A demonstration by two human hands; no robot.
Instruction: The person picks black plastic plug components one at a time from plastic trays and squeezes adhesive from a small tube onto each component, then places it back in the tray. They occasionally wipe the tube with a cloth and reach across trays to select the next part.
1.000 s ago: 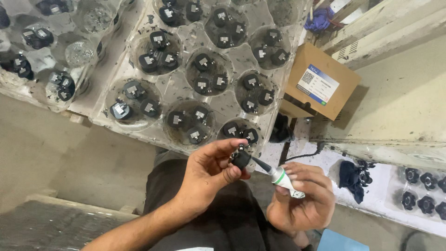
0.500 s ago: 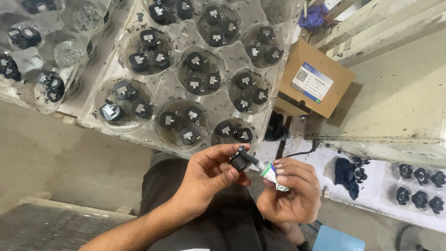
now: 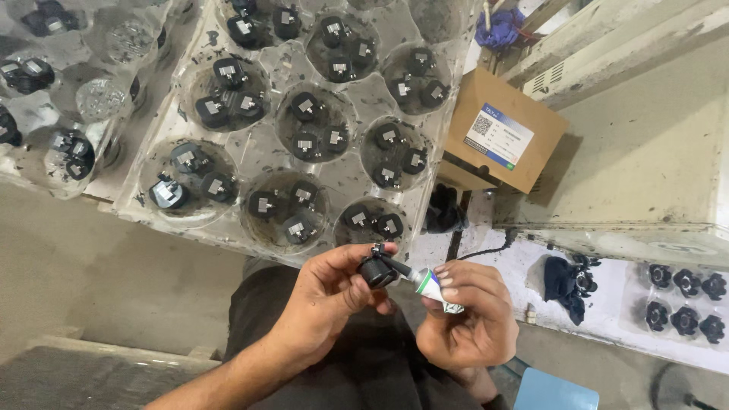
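Centrally, small black part pinched in left hand fingertips, held over lap. Small tube gripped by right hand, fingers closed round it. Tube long axis tilted, black nozzle pointed up-left, tip touching part. Above hands, clear plastic tray seen, round pockets filled with like black parts. Cardboard box placed right of tray.

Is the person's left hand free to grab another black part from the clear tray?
Probably not right away: the left hand holds a small black part, though the clear tray lies open just above it.
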